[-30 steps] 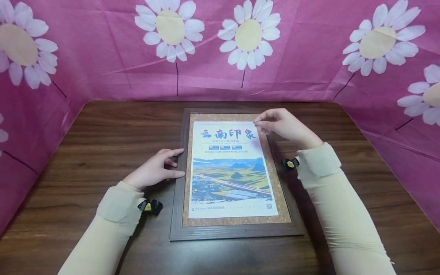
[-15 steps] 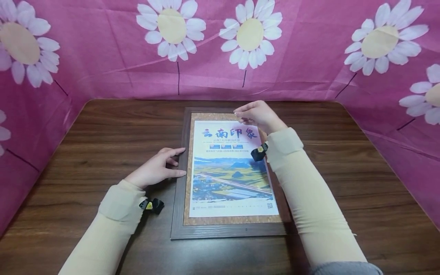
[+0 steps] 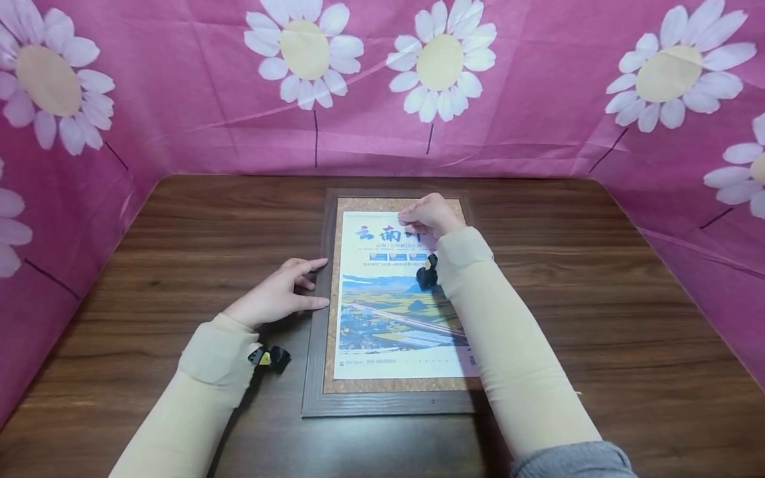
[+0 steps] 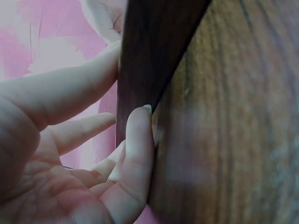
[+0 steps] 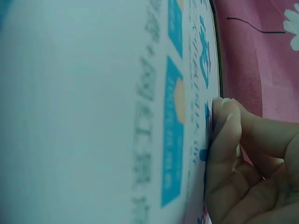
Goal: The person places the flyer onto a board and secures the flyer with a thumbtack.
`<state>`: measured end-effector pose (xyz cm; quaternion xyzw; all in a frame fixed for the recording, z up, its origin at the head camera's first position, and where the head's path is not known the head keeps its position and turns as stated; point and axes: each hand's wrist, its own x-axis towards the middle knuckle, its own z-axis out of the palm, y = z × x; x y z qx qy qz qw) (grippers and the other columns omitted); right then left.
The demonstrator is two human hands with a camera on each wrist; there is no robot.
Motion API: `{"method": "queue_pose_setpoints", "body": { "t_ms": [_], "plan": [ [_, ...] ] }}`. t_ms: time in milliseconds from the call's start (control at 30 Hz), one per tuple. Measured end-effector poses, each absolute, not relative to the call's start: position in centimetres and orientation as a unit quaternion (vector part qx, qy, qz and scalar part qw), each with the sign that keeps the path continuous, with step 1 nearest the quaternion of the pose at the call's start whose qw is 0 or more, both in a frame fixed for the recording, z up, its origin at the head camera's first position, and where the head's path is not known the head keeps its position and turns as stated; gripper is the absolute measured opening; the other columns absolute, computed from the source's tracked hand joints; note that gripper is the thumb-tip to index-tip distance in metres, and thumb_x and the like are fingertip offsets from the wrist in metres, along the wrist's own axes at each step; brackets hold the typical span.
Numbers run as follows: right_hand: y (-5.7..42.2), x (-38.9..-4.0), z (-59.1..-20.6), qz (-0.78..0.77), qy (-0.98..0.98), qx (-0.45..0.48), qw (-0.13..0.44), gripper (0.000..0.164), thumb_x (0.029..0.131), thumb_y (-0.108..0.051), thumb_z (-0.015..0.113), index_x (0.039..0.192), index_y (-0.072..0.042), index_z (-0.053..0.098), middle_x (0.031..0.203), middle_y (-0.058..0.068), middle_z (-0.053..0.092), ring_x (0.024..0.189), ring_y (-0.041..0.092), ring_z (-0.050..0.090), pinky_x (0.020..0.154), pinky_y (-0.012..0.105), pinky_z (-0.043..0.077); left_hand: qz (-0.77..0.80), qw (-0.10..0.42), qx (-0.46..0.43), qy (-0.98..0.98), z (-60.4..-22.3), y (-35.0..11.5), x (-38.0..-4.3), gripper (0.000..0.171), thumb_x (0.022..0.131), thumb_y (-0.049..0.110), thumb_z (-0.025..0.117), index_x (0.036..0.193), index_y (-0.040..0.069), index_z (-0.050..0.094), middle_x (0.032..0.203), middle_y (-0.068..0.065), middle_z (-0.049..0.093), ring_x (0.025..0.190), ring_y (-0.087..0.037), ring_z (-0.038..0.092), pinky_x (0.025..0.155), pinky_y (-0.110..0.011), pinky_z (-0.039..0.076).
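Observation:
A paper poster with a painted landscape and large Chinese lettering lies on a cork board in a dark wood frame. My left hand rests by the frame's left edge, its thumb and fingers touching the side; the left wrist view shows the fingers against the dark edge. My right hand is at the poster's upper part, thumb and fingertips drawn together on the paper. Those fingertips hide whether anything small lies between them. The right arm covers the poster's right side.
The brown wood table extends on both sides of the frame. Pink cloth with large white flowers hangs behind and beside it. A small black camera mount sits on the left wrist, another on the right.
My right hand has moved left from the poster's upper right corner, lifting slightly above the top edge, then coming down onto the lettering. The left hand has stayed at the frame's edge.

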<state>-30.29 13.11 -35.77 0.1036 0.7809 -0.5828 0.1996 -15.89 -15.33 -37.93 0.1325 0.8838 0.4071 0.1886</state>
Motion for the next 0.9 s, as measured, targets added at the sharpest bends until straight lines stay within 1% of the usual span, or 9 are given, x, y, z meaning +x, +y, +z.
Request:
{"method": "queue_pose_setpoints", "body": {
  "t_ms": [167, 300, 400, 600, 833, 900],
  "plan": [
    [13.10, -30.55, -35.88, -0.579, 0.782, 0.113, 0.198, 0.026, 0.094, -0.002, 0.065, 0.116, 0.011, 0.066, 0.070, 0.002, 0.066, 0.052, 0.006, 0.058, 0.054, 0.017, 0.051, 0.409, 0.190, 0.132, 0.882, -37.90, -15.32, -15.96, 0.075, 0.091, 0.025, 0.072, 0.154, 0.010, 0.035, 0.143, -0.021, 0.036, 0.120, -0.033, 0.052, 0.083, -0.034, 0.053],
    [13.10, -30.62, -35.83, -0.568, 0.788, 0.123, 0.202, 0.021, 0.093, -0.003, 0.067, 0.111, 0.008, 0.068, 0.067, 0.001, 0.065, 0.053, 0.007, 0.057, 0.055, 0.017, 0.050, 0.417, 0.194, 0.136, 0.878, -37.82, -15.45, -15.92, 0.073, 0.092, 0.024, 0.072, 0.153, 0.008, 0.035, 0.144, -0.022, 0.035, 0.120, -0.034, 0.052, 0.083, -0.034, 0.052],
    [12.90, -30.54, -35.72, -0.561, 0.792, 0.125, 0.205, 0.018, 0.092, -0.003, 0.067, 0.108, 0.006, 0.069, 0.068, 0.002, 0.064, 0.053, 0.007, 0.056, 0.055, 0.017, 0.050, 0.424, 0.200, 0.130, 0.874, -37.71, -15.53, -15.88, 0.073, 0.092, 0.023, 0.071, 0.153, 0.008, 0.035, 0.145, -0.022, 0.033, 0.121, -0.034, 0.050, 0.081, -0.033, 0.052],
    [12.57, -30.60, -35.45, -0.545, 0.801, 0.119, 0.215, 0.024, 0.092, -0.003, 0.066, 0.114, 0.008, 0.067, 0.068, 0.002, 0.062, 0.054, 0.008, 0.055, 0.055, 0.018, 0.050, 0.434, 0.208, 0.122, 0.868, -37.68, -15.55, -15.94, 0.073, 0.092, 0.023, 0.072, 0.154, 0.009, 0.035, 0.146, -0.022, 0.032, 0.122, -0.035, 0.049, 0.076, -0.030, 0.052],
    [12.29, -30.81, -35.25, -0.518, 0.818, 0.106, 0.228, 0.007, 0.092, -0.002, 0.064, 0.097, 0.003, 0.064, 0.062, 0.002, 0.058, 0.053, 0.009, 0.054, 0.053, 0.019, 0.049, 0.437, 0.207, 0.122, 0.867, -37.78, -15.69, -15.97, 0.074, 0.092, 0.025, 0.072, 0.154, 0.009, 0.035, 0.146, -0.022, 0.032, 0.121, -0.034, 0.050, 0.075, -0.029, 0.052],
    [12.41, -30.93, -35.36, -0.523, 0.814, 0.105, 0.231, 0.007, 0.092, -0.002, 0.064, 0.096, 0.003, 0.064, 0.062, 0.002, 0.058, 0.052, 0.009, 0.054, 0.053, 0.019, 0.049, 0.439, 0.206, 0.122, 0.866, -37.80, -15.72, -15.98, 0.074, 0.092, 0.025, 0.072, 0.153, 0.009, 0.035, 0.146, -0.022, 0.032, 0.120, -0.034, 0.050, 0.074, -0.029, 0.052]
  ]
}}
